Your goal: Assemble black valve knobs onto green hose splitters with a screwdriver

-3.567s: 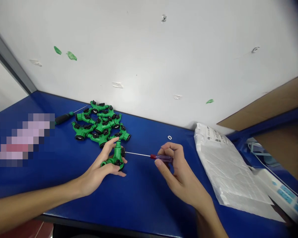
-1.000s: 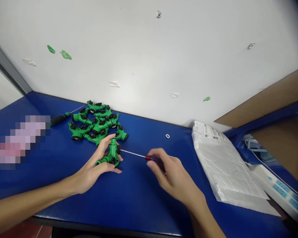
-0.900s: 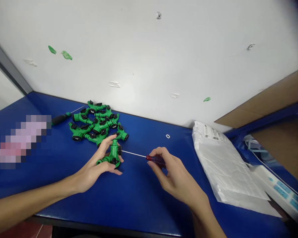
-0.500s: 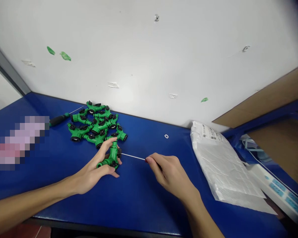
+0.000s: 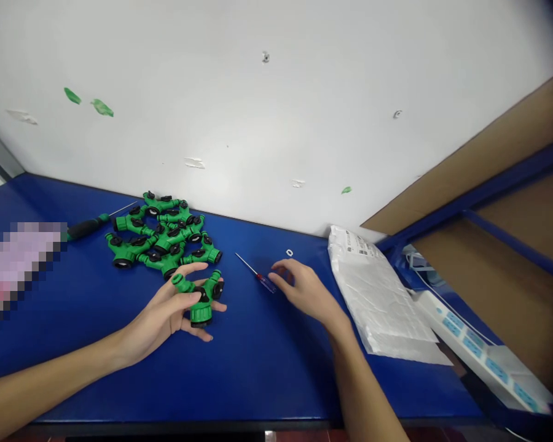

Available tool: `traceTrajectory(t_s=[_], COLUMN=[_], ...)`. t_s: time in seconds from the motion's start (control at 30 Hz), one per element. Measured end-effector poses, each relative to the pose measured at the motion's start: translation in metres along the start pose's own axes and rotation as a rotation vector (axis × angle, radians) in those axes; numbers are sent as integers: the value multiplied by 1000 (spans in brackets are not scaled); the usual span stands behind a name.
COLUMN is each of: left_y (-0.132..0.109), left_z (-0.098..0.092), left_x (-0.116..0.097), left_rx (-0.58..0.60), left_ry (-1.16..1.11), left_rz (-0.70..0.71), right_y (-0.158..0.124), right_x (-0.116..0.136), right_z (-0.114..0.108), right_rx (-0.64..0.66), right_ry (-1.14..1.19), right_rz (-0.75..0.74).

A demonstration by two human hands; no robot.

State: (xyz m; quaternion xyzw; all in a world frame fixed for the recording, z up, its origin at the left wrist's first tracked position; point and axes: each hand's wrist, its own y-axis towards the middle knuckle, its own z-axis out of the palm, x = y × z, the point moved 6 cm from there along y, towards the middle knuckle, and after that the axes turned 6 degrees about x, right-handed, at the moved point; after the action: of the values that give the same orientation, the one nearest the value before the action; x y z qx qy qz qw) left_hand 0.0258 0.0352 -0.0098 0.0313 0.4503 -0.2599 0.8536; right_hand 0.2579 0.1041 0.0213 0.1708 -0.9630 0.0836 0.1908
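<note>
My left hand [image 5: 179, 313] grips a green Y-shaped hose splitter [image 5: 201, 307] with black valve knobs, its wide collar pointing down toward me. The thumb presses on its front while the other fingers pass behind. Just left of my right hand [image 5: 299, 285], a small screwdriver [image 5: 266, 283] with a red and purple handle lies on the blue table, its thin shaft pointing up and left. The right hand's fingers are apart and curved, holding nothing. Beyond them is a small white washer [image 5: 289, 252]. Several more green hose splitters [image 5: 163, 236] lie bunched behind my left hand.
A black and green screwdriver [image 5: 85, 227] lies left of the bunch, near a pixelated patch. To the right are a white plastic mailer [image 5: 387, 294] and a power strip [image 5: 479, 350]. A white wall [image 5: 239, 123] stands along the back of the blue table [image 5: 258, 380].
My right hand has let go of the small screwdriver, which now lies on the table. The splitter in my left hand has turned, collar downward. The camera view has shifted right.
</note>
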Motion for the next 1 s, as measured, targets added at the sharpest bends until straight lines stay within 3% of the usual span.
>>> traceTrajectory(t_s=[0.17, 0.27, 0.53, 0.67, 0.8, 1.0], left_y=[0, 0, 2, 2, 1, 3], left_z=[0, 1, 2, 3, 1, 2], left_x=[2, 3, 5, 6, 5, 3], left_rx=[2, 40, 107, 113, 26, -6], left_ry=[-29, -55, -70, -93, -122, -336], left_rz=[-14, -31, 0, -6, -34, -133], right_y=[-9, -9, -8, -8, -12, -12], right_x=[-28, -33, -40, -71, -106, -111], right_z=[-2, 4, 1, -15, -26, -31], right_rx=[227, 235, 93, -67, -133, -225], right_ry=[67, 81, 173, 15, -142, -221], right_rz=[-31, -38, 0, 202, 417, 447])
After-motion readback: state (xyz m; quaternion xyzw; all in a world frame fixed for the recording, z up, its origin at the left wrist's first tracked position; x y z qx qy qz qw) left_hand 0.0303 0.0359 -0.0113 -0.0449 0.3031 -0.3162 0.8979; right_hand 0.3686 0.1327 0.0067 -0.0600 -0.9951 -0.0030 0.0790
